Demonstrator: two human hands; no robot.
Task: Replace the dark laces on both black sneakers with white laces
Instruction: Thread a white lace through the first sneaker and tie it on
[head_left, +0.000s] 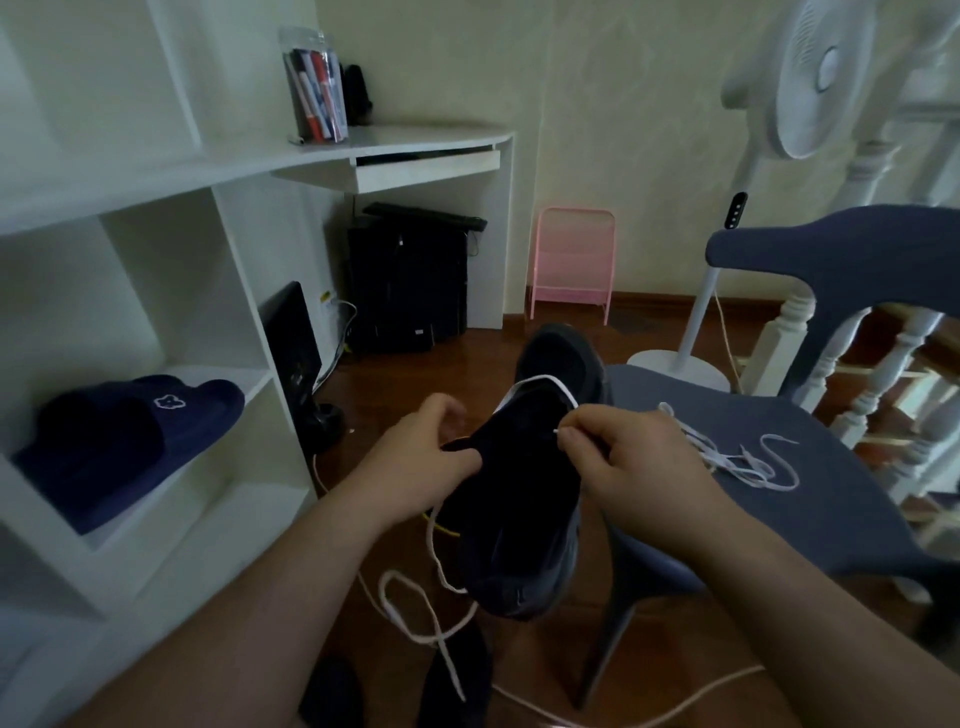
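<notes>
Black sneaker held up btwn chair and shelf, gripped by left hand, white lace tip pinched by right hand; eyelet could be missed if shoe's tilted.

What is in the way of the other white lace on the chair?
Nothing visible. The spare white lace lies bare on the blue chair seat, right beside the right hand, which pinches the lace tip at the black sneaker.

This is a room in a home, used partly as a study. White shelving holds navy slippers, a white corner surface carries a jar of markers, and a pedestal fan, a blue plastic chair and a white stair railing stand on the wooden floor.
</notes>
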